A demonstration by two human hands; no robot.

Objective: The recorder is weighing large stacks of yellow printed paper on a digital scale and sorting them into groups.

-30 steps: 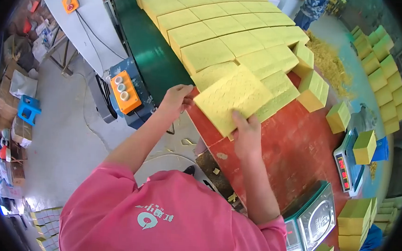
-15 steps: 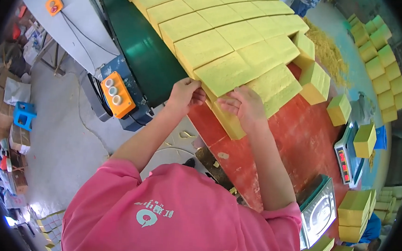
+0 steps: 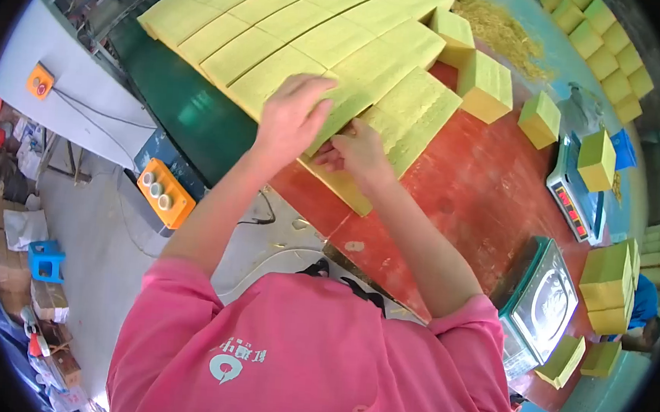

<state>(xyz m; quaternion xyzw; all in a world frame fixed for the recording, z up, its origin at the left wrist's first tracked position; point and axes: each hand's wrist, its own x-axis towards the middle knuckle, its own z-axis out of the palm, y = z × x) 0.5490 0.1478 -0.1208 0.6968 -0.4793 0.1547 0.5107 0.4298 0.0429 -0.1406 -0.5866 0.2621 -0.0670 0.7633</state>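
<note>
Rows of yellow blocks (image 3: 267,68), seemingly stacked paper, lie close together. My left hand (image 3: 294,118) is over the near end of one row, fingers extended and thumb apart, its palm side hidden. Just right of it, my right hand (image 3: 356,156) has its fingers bent in at the near end of the same yellow block (image 3: 342,107), thumb at its right edge. A narrow dark gap parts that block from a rough-topped yellow block (image 3: 413,116) on the right. Below my hands, another yellow block (image 3: 346,189) juts toward me. The right fingertips are partly hidden.
Beneath the blocks is a red tabletop (image 3: 454,188); a green conveyor belt (image 3: 188,100) runs along the left. An orange button box (image 3: 165,194) sits near its end. A digital scale (image 3: 573,194) bearing a block and a glossy-topped scale (image 3: 539,305) stand right.
My left hand has moved from the block's near left corner to above its top, fingers now extended. My right hand stays at the near end. The whole view has shifted.
</note>
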